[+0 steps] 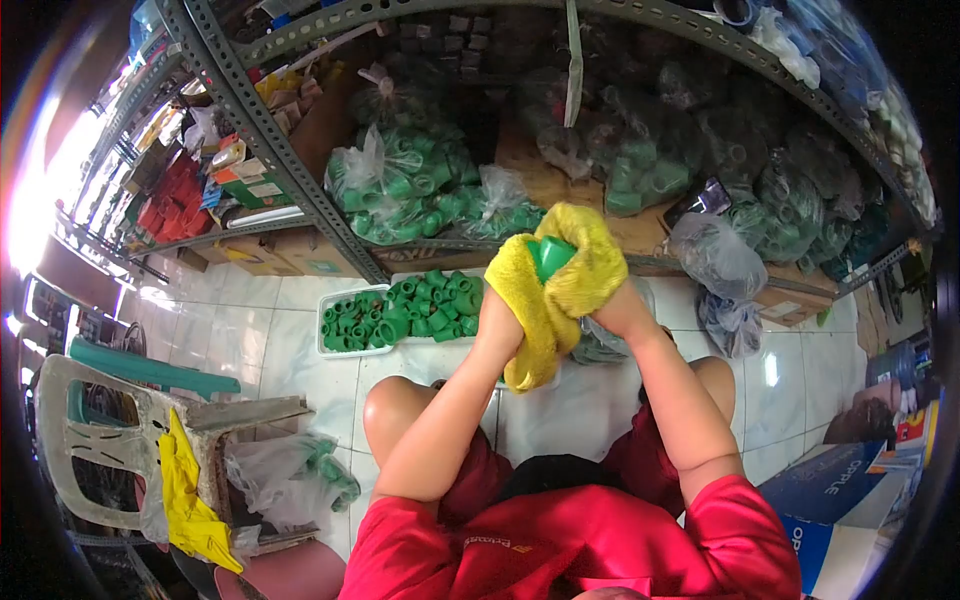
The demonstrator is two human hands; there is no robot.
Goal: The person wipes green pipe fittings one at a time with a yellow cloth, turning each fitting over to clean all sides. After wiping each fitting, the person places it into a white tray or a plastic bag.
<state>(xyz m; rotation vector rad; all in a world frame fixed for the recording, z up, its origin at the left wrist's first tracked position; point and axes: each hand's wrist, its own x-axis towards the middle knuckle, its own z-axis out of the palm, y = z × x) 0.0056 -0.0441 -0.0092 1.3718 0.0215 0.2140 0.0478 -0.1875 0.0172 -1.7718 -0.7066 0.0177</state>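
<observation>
A thick yellow cloth (584, 275) is wrapped about both my hands, held up in front of my knees. Between its folds shows a green plastic pipe fitting (552, 258). My left hand (502, 322) grips the fitting through the cloth, and the cloth's lower end hangs beside that wrist. From the other side my right hand (618, 308) is closed on the bunched cloth against the fitting. The fingers of both hands are covered by the cloth. Just beyond my left hand, green fittings (425, 305) fill white trays (355, 350) on the floor.
Ahead stands a metal shelf rack (290, 160) with clear bags of green fittings (400, 185). On the left is a worn plastic chair (95, 450) with a yellow cloth piece (190, 495), beside a plastic bag (285, 480). Blue-and-white boxes (825, 490) lie at right.
</observation>
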